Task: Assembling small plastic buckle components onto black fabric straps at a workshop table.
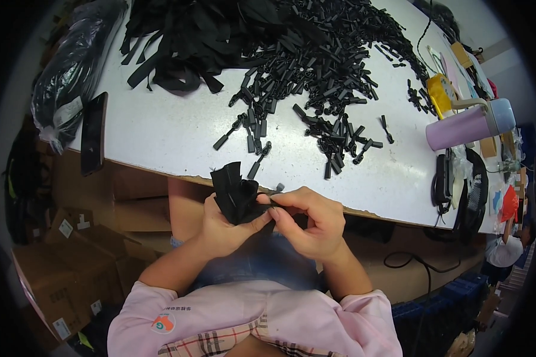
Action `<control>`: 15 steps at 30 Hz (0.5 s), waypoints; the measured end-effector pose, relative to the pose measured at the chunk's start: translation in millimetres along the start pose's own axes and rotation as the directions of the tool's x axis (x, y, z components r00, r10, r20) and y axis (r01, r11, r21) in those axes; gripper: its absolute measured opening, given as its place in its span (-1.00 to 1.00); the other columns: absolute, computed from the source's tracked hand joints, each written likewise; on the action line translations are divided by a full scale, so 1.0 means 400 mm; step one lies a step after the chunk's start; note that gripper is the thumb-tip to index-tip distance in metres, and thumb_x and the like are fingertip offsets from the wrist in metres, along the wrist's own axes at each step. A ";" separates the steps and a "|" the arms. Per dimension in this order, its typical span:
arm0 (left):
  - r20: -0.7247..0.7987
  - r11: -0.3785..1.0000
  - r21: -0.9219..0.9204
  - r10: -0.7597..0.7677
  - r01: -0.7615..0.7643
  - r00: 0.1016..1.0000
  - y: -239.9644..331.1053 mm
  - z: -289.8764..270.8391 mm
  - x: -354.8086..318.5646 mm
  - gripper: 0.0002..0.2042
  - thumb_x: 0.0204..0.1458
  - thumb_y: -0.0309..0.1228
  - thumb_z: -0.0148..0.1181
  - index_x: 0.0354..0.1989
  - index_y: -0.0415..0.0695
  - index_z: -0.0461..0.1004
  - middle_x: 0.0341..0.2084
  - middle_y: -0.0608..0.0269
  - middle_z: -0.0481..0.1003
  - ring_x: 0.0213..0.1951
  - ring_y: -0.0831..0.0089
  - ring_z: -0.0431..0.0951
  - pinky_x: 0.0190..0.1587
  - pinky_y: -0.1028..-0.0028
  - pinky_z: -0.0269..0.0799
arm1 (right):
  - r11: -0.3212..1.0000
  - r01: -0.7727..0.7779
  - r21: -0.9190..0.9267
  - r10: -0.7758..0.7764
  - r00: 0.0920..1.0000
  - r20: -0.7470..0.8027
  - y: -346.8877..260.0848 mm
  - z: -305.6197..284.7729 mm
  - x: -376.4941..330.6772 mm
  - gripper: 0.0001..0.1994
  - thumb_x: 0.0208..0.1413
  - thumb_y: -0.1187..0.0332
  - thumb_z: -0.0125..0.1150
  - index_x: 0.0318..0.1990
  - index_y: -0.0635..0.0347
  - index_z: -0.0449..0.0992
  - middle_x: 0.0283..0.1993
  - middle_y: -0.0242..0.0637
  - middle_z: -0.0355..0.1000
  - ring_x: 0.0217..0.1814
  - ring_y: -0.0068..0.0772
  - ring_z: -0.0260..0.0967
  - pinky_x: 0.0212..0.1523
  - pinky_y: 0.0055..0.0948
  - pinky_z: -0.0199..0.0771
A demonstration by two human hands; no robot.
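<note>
At the table's near edge, my left hand (225, 231) is closed round a bundle of black zipper tapes (232, 189), whose loose ends fan upward. One tape runs from the bundle to my right hand (315, 223), which pinches its end between thumb and forefinger. Just above those fingertips juts a small dark tab (279, 188); it looks like a zipper slider's pull, mostly hidden by the fingers. Beyond my hands lie loose black zipper sliders with long pulls (339, 140), spreading back into a large heap (321, 53).
More black zipper tapes (184, 41) are piled at the far left, beside a plastic-wrapped black bundle (77, 71) and a dark phone (93, 134). A purple bottle (458, 128) lies on the right near a yellow object (439, 92). Cardboard boxes (71, 279) stand on the lower left.
</note>
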State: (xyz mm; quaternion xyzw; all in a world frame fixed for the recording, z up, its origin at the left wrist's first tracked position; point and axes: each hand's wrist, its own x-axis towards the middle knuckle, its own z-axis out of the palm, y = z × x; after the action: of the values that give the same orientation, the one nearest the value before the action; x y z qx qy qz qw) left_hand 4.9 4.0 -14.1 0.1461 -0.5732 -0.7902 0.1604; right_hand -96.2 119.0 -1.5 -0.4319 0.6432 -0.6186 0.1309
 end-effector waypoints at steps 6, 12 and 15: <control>0.002 0.985 0.143 0.101 -0.100 0.995 -0.002 -0.004 -0.005 -0.80 -0.20 -0.61 0.17 -0.35 -0.25 0.37 -0.50 0.32 0.41 -0.39 0.62 0.40 -0.34 0.62 0.37 | 0.999 -0.002 0.039 0.001 1.000 0.025 0.009 0.001 -0.001 -0.89 -0.18 0.59 0.13 -0.41 0.35 0.41 -0.58 -0.28 0.35 -0.64 -0.60 0.31 -0.64 -0.69 0.28; -0.003 0.970 -0.061 -0.234 0.234 0.972 0.009 -0.018 0.002 -0.84 -0.17 -0.54 0.17 -0.38 -0.23 0.36 -0.52 0.36 0.39 -0.44 0.64 0.37 -0.40 0.63 0.31 | 0.920 -0.263 0.289 0.247 0.965 0.092 0.013 -0.009 -0.003 -0.90 -0.12 0.57 0.09 -0.39 0.37 0.41 -0.57 -0.36 0.37 -0.60 -0.73 0.28 -0.60 -0.74 0.27; -0.001 1.000 0.011 0.020 -0.020 1.000 0.029 -0.004 0.017 -0.85 -0.16 -0.52 0.18 -0.40 -0.21 0.36 -0.57 0.38 0.37 -0.55 0.67 0.35 -0.51 0.69 0.27 | 0.903 -0.299 0.309 0.278 0.954 0.109 0.002 -0.003 0.003 -0.91 -0.11 0.58 0.07 -0.39 0.37 0.41 -0.56 -0.37 0.37 -0.59 -0.75 0.28 -0.59 -0.75 0.27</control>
State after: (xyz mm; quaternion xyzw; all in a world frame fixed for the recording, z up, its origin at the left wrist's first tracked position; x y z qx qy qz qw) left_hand 0.3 -3.5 -4.0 0.1416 -0.5791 -0.7852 0.1677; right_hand -97.9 118.8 -1.6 -0.3239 0.5858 -0.6752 0.3098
